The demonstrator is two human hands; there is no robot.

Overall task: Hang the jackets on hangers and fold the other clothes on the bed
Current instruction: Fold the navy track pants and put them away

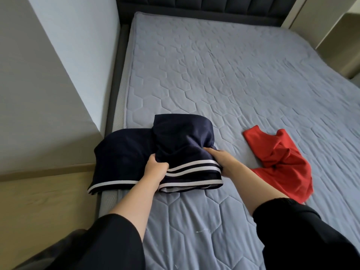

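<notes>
We see the navy garment (181, 137) w/ white stripes lying at the near left corner of the bed (233, 75). It's partly folded, its left part hanging a bit over the bed's edge. Both hands are on it.

The left hand (156, 168) has its fingers curled & clamped on a bunch of navy cloth just above the stripes. The right hand (224, 162) holds the garment's right edge, fingers closed on the cloth w/ the tips tucked into a fold, so we can't see them. An upper layer of the garment sits bunched up btw. & beyond the two hands.

Black sleeves (302, 230) cover both arms up to approx. mid-forearm.

A red garment (280, 158) lies crumpled on the bed to the right, near the navy one but apart from it; nothing touches it.

The bed has a blue-grey quilted cover & a dark padded headboard (194, 4) at the far end. A pale wall (48, 65) & wood floor (39, 201) are on the left.
</notes>
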